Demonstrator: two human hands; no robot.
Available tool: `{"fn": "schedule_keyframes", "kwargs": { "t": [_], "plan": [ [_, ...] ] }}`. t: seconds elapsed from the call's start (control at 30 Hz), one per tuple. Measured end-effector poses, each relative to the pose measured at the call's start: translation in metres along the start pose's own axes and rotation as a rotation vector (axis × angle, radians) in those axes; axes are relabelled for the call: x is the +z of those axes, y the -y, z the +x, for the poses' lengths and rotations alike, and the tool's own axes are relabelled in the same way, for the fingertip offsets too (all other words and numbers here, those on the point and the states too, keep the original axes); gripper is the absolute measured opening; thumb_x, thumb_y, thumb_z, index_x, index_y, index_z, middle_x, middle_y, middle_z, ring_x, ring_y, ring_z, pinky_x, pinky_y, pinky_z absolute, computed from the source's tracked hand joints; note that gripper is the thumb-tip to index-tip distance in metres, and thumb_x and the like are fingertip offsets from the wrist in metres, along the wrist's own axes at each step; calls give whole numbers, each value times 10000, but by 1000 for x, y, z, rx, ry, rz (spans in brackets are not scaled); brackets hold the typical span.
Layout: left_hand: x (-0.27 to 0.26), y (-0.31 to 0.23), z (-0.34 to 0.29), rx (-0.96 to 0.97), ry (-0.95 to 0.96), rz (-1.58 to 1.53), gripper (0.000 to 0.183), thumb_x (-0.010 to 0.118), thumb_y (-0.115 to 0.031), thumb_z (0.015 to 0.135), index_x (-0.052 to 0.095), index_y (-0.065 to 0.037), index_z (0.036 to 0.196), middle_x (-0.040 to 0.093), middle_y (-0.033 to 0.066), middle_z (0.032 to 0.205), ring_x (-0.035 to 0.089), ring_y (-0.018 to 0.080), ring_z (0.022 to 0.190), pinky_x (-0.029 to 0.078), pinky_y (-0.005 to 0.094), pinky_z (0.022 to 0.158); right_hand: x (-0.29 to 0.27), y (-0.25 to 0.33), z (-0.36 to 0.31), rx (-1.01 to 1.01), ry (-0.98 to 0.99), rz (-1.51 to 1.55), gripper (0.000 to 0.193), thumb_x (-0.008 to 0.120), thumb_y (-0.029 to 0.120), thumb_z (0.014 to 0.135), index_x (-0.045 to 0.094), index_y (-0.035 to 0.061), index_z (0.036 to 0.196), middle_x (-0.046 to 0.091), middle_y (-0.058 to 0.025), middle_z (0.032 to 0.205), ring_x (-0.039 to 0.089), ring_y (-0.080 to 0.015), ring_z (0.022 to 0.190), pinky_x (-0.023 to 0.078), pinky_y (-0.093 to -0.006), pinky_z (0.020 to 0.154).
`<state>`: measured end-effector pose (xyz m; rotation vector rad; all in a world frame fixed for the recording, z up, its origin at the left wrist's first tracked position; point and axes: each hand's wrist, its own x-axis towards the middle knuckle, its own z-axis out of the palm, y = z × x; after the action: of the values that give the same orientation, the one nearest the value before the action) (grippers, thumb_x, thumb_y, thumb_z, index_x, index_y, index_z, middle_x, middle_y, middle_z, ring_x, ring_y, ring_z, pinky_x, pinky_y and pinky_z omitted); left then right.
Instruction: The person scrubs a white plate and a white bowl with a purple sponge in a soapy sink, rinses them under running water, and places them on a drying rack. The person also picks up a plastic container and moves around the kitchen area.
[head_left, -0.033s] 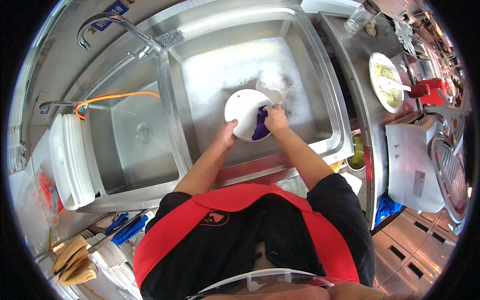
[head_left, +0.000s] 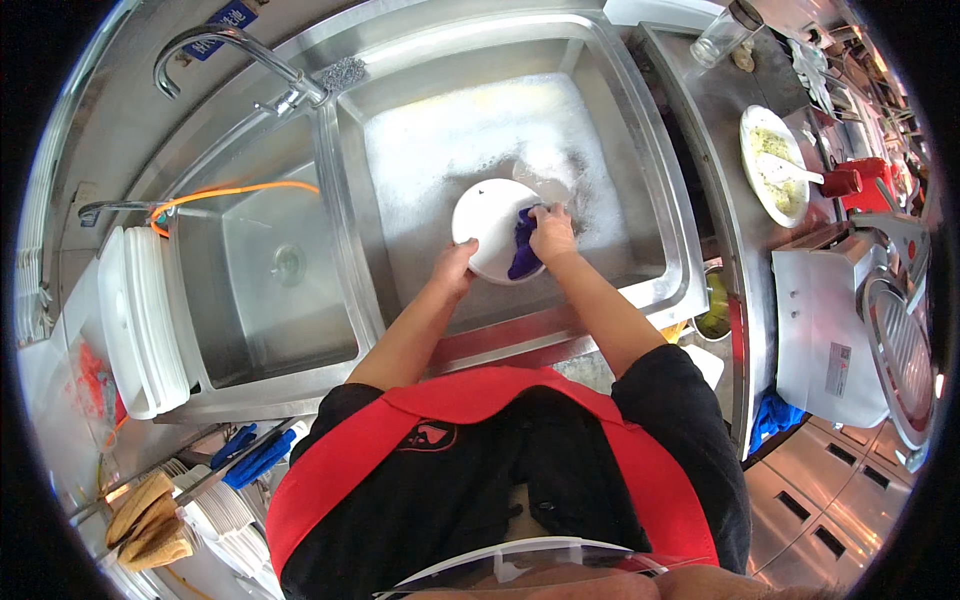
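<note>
Over the foamy water in the large sink basin (head_left: 640,190), my left hand (head_left: 456,262) grips the near-left rim of a round white plate (head_left: 484,222). The thumb lies on the plate's upper face; the other fingers are mostly hidden beneath it. A bunched purple cloth (head_left: 524,248) is in my right hand (head_left: 551,234), pressed against the right part of the plate. A small dark speck shows near the plate's far edge. Just beyond my right hand, a pale, rounded thing (head_left: 543,180) lies partly under the suds; I cannot make out its kind.
A smaller basin (head_left: 285,330) lies left, with an orange hose (head_left: 240,188) across its far end. A curved faucet (head_left: 225,38) and a steel scourer (head_left: 343,74) sit behind. White trays (head_left: 140,320) stand far left. On the right counter are an oval dish (head_left: 757,140) and a glass jar (head_left: 724,38).
The plate, the purple cloth and my right hand have shifted very slightly to the right. My grip on both things looks the same.
</note>
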<state>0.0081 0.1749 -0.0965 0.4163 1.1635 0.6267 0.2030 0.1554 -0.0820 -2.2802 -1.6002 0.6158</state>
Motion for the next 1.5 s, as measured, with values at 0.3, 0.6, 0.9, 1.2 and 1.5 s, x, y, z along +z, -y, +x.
{"fn": "schedule_keyframes", "kwargs": {
  "t": [0.3,0.6,0.9,1.2,1.5],
  "plan": [
    [5,-1,-1,-11,157,-30,637,426,-573,923,409,-86,1333,528,89,1251,552,235,1080,485,407,841,20,49,11,-449,153,345,295,607,9,720,682,123,982,572,-133,1153,485,-367,1098,437,-413,937],
    [-5,-21,-15,86,-36,245,665,466,-592,900,440,-57,1294,580,109,1174,571,250,1047,478,406,827,-15,-11,13,-262,188,-89,296,575,-53,685,688,119,898,572,-130,1078,525,-343,1056,431,-403,928],
    [-2,-14,1,94,-35,109,716,455,-628,883,421,-50,1305,552,109,1198,587,235,1000,515,426,755,34,49,16,-543,215,580,230,624,29,708,680,89,923,593,-187,1041,549,-373,1001,456,-415,896],
    [-19,-31,2,436,-239,368,464,513,-364,954,504,-6,1249,604,118,1125,563,205,997,424,338,873,10,-56,47,-204,236,-237,236,599,41,685,683,98,899,599,-153,1012,547,-344,1046,458,-420,886],
    [-26,-30,27,430,-307,430,407,513,-273,945,502,15,1232,595,158,1154,567,241,1029,414,360,889,40,-90,50,310,549,-220,671,720,285,710,453,30,1270,588,-251,1151,570,-384,1077,447,-407,940]
  ]
}}
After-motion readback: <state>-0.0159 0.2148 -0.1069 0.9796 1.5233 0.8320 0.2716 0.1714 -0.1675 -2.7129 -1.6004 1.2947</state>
